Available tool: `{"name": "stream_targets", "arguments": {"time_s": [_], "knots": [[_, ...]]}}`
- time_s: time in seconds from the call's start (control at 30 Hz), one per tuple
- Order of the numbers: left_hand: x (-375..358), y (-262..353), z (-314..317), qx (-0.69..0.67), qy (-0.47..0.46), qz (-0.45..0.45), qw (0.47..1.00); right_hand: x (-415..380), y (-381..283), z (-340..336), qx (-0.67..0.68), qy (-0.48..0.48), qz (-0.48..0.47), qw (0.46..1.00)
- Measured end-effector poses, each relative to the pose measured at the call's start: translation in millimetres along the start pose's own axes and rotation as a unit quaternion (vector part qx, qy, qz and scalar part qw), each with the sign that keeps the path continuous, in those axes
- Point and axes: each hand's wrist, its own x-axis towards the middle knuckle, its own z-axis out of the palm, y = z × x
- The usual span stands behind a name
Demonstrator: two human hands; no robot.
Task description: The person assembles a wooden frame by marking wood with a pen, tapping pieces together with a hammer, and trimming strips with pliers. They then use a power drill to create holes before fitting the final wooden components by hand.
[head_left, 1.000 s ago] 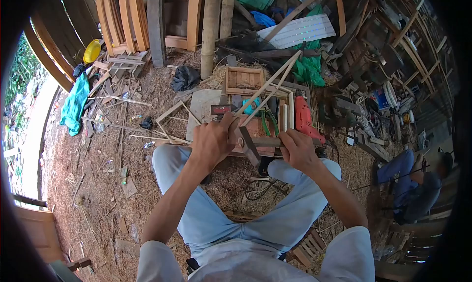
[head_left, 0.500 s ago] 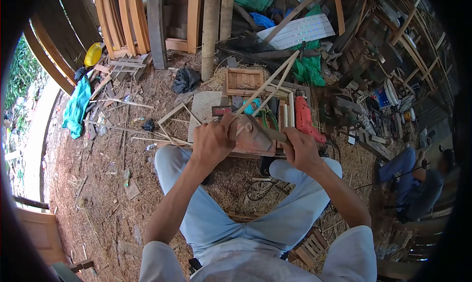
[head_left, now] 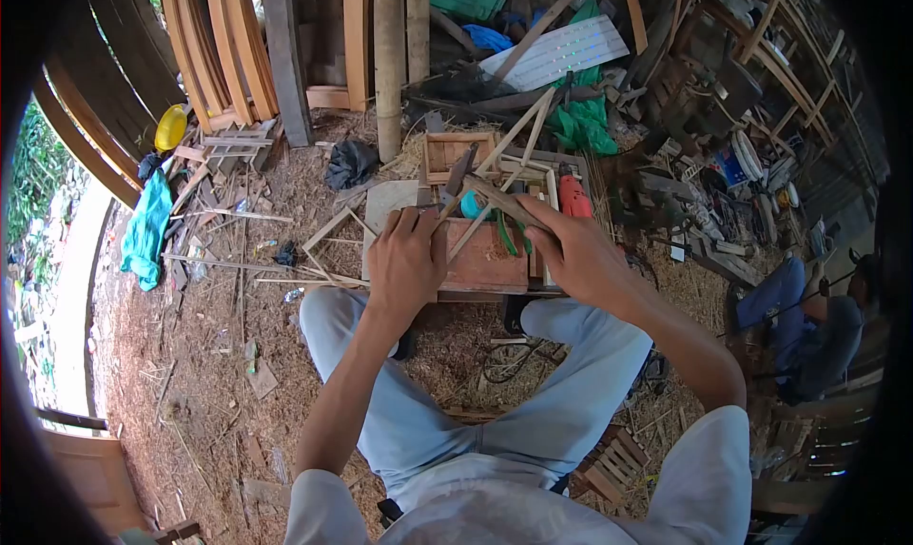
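Note:
My right hand [head_left: 575, 250] is closed around the wooden handle of a hammer [head_left: 509, 203]. The hammer's dark metal head is raised, just beyond my left fingers. My left hand [head_left: 409, 260] has its fingers curled on a thin wooden strip [head_left: 518, 126], which slants away to the upper right; part of it is hidden behind the hammer. Below the hands lies a reddish wooden board [head_left: 485, 271] with shavings on it. A teal object [head_left: 472, 204] and a green-handled tool [head_left: 506, 233] lie close to the hammer handle. A red power drill [head_left: 573, 195] sits past my right hand.
A small wooden tray [head_left: 447, 153] stands beyond the work surface. Thin wooden frames [head_left: 333, 236] and a black plastic bag [head_left: 350, 165] lie to the left. Another person [head_left: 808, 336] sits at the right. Shavings cover the floor; timber leans at the back.
The hammer has risen away from the board, its head now farther forward and to the left. My right hand has moved up with it. My left hand stays on the strip.

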Motion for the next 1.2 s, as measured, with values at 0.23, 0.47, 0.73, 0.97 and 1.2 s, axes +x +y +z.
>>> {"name": "stream_targets", "arguments": {"time_s": [0.23, 0.47, 0.73, 0.97, 1.2], "knots": [[1, 0, 0, -0.015, -0.01, 0.0, 1.0, 1, 1, 5, -0.025, 0.034, -0.031, 0.999], [3, 2, 8, -0.089, 0.06, -0.028, 0.994, -2, -4, 4, -0.035, 0.064, -0.041, 0.997], [0, -2, 15, -0.091, 0.079, -0.011, 0.993, -2, 2, 7, -0.019, 0.059, -0.028, 0.998], [0, 2, 15, -0.138, 0.101, -0.016, 0.985, -5, -8, -5, 0.038, 0.007, -0.016, 0.999], [-3, 1, 20, -0.154, 0.12, -0.017, 0.981, -21, -22, -3, 0.007, 0.044, -0.093, 0.995]]}}
